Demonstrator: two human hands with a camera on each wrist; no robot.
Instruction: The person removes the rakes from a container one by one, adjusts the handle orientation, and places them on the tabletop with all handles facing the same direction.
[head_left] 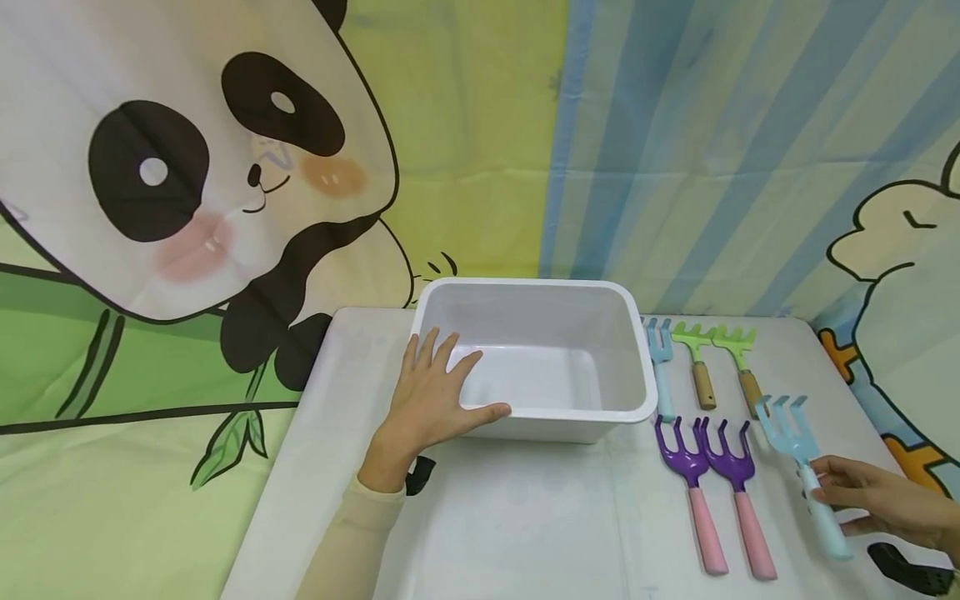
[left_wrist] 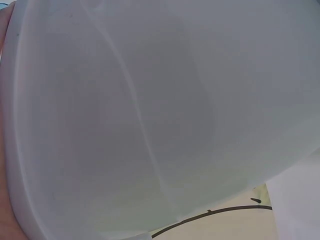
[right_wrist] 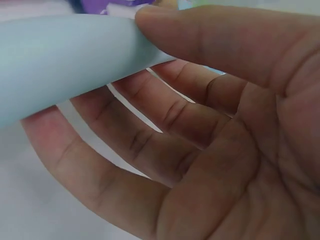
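My left hand point(head_left: 429, 392) rests at the near left corner of a white plastic bin point(head_left: 510, 414), its fingers spread and the thumb along the front rim. The left wrist view is filled by the bin's smooth wall point(left_wrist: 165, 110), with part of the hand at the left edge. At the right, my right hand point(head_left: 881, 498) holds a light-blue hand fork point(head_left: 821, 508) by its handle, tines pointing away. Up close, the thumb point(right_wrist: 200, 32) lies over the handle point(right_wrist: 65, 60) while curled fingers support it from the other side.
Left of that fork lie two purple hand forks with pink handles point(head_left: 705, 525) point(head_left: 752, 533). Behind them are two green rakes with wooden handles point(head_left: 703, 385) point(head_left: 748, 387). Another light-blue fork point(head_left: 663, 379) lies against the bin's right side. A printed cloth point(head_left: 480, 125) hangs behind the white table point(head_left: 510, 525).
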